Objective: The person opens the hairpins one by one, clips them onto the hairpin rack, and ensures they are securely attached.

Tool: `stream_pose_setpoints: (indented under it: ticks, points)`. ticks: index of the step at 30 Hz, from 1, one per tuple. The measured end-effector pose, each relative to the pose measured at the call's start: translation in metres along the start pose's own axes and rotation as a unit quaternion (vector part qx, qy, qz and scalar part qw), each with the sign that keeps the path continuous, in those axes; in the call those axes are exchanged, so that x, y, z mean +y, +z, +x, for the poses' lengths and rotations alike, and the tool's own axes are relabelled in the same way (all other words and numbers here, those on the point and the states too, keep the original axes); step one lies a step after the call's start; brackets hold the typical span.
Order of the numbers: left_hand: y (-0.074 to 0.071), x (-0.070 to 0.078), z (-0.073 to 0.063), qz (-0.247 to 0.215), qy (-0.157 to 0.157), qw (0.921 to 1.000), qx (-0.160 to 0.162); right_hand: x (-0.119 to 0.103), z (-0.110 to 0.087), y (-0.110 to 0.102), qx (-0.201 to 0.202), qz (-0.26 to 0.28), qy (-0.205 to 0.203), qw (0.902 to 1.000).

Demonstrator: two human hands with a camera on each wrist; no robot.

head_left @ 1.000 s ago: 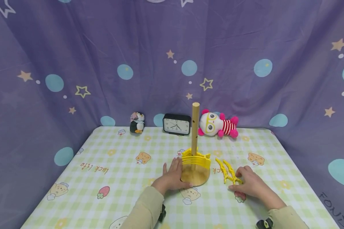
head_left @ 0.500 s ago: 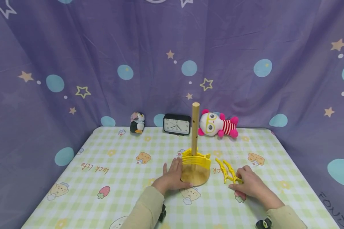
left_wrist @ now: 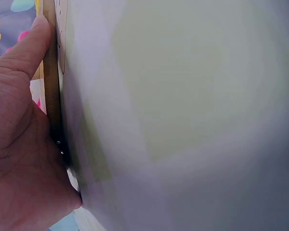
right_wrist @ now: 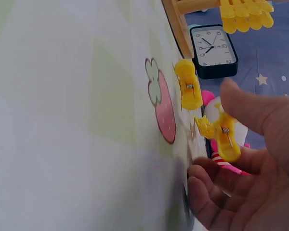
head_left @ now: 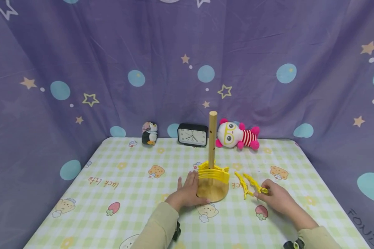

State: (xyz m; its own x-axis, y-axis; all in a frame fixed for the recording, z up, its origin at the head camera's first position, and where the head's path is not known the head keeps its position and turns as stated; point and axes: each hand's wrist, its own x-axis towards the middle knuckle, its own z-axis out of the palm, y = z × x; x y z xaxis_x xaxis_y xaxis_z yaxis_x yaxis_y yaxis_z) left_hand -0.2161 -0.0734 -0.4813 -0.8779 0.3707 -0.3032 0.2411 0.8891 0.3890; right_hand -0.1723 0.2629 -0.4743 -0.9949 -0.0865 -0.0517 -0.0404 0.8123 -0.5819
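In the head view a round wooden base point(head_left: 217, 192) carries an upright wooden post point(head_left: 212, 145). Several yellow hair clips point(head_left: 219, 175) hang on the stand, low on the post. My left hand point(head_left: 187, 192) rests against the base's left side, fingers straight, its thumb at the front edge. With thumb and index finger my right hand point(head_left: 275, 195) pinches a yellow hair clip point(head_left: 251, 181) by its spring end, which shows in the right wrist view as a clip point(right_wrist: 225, 137) with a metal spring. Another yellow clip point(head_left: 244, 186) lies on the cloth just left of it.
A black alarm clock point(head_left: 192, 135) stands behind the post. To its left sits a penguin toy point(head_left: 149, 133); to its right lies a pink-and-white plush toy point(head_left: 238, 135). A checked tablecloth point(head_left: 127, 200) covers the table, and a purple curtain point(head_left: 162, 45) hangs behind.
My right hand has pinched the right-hand clip and lifted its spring end a little, tilting it away from the other clip. My left hand has stayed at the base.
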Motion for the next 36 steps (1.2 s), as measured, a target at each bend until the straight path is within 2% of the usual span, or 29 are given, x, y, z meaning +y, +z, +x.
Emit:
stream_pose_setpoints:
  ticks: [6, 10, 14, 22, 29, 36]
  points:
    - [0.001, -0.001, 0.001, -0.001, 0.001, 1.0000, -0.001, -0.004, -0.003, -0.002, 0.051, 0.029, 0.005, 0.9983]
    - [-0.001, -0.001, -0.001, -0.005, 0.007, 1.0000, -0.001, -0.013, -0.004, -0.004, 0.090, 0.053, -0.004, 0.9945]
    - [-0.001, 0.000, -0.002, -0.005, 0.008, 1.0000, -0.001, -0.025, -0.005, -0.008, 0.113, 0.081, -0.020, 0.9900]
    - [-0.003, 0.001, -0.002, -0.005, 0.009, 0.9999, 0.002, -0.047, -0.011, -0.012, 0.154, 0.093, -0.100, 0.9786]
    - [-0.003, 0.002, -0.003, 0.009, 0.010, 0.9999, 0.002, -0.061, -0.011, -0.012, 0.195, 0.086, -0.167, 0.9626]
    - [-0.002, 0.000, -0.002, 0.000, 0.011, 0.9999, 0.004, -0.068, -0.007, -0.008, 0.221, 0.069, -0.193, 0.9534]
